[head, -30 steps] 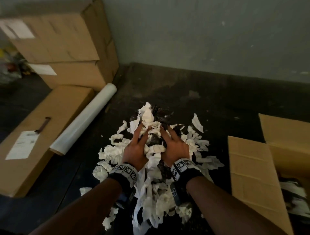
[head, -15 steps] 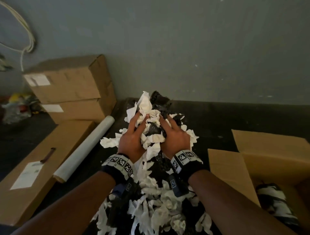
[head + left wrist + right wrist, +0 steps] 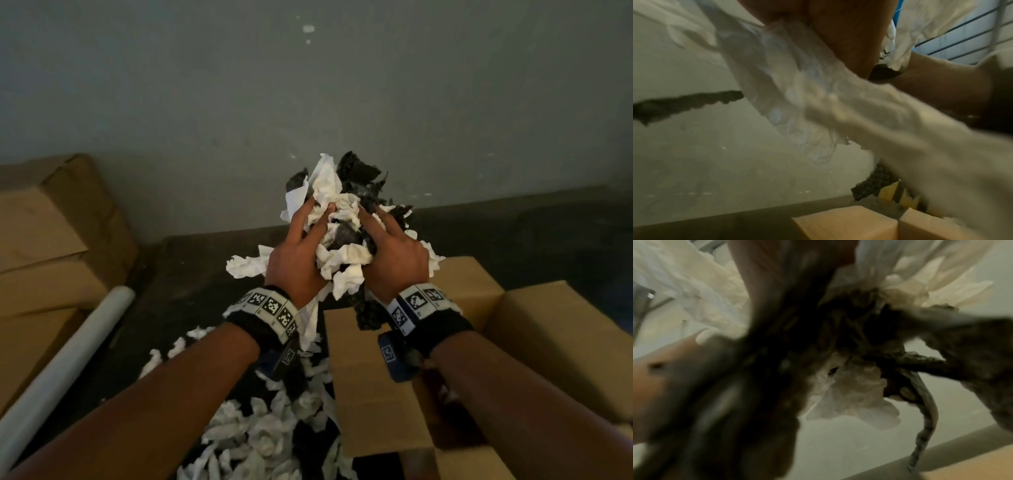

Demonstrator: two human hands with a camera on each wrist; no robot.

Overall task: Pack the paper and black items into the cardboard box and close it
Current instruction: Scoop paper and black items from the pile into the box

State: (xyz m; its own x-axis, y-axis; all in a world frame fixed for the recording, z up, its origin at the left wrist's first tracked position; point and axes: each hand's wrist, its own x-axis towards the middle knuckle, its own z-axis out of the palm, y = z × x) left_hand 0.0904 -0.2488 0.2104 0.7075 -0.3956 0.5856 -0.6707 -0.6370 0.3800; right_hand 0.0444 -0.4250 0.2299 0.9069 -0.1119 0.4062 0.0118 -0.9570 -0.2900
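A bundle of crumpled white paper and black pieces (image 3: 342, 219) is held in the air between both hands. My left hand (image 3: 298, 253) grips its left side and my right hand (image 3: 394, 253) grips its right side, fingers curled into the paper. The bundle hangs above the near flap (image 3: 373, 383) of the open cardboard box (image 3: 555, 342) at the right. More paper scraps and black pieces (image 3: 260, 431) lie on the dark floor below my left arm. In the left wrist view white paper (image 3: 797, 100) hangs blurred from the hand. In the right wrist view black pieces (image 3: 869, 331) and paper fill the frame.
Stacked closed cardboard boxes (image 3: 51, 233) stand at the left by the grey wall. A white roll (image 3: 65, 363) leans on a flat carton (image 3: 30, 349) beside them. The dark floor (image 3: 191, 284) runs between them and the open box.
Both hands have lifted the bundle off the floor pile and carried it up and right, over the open box's flap. Scraps stayed behind on the floor.
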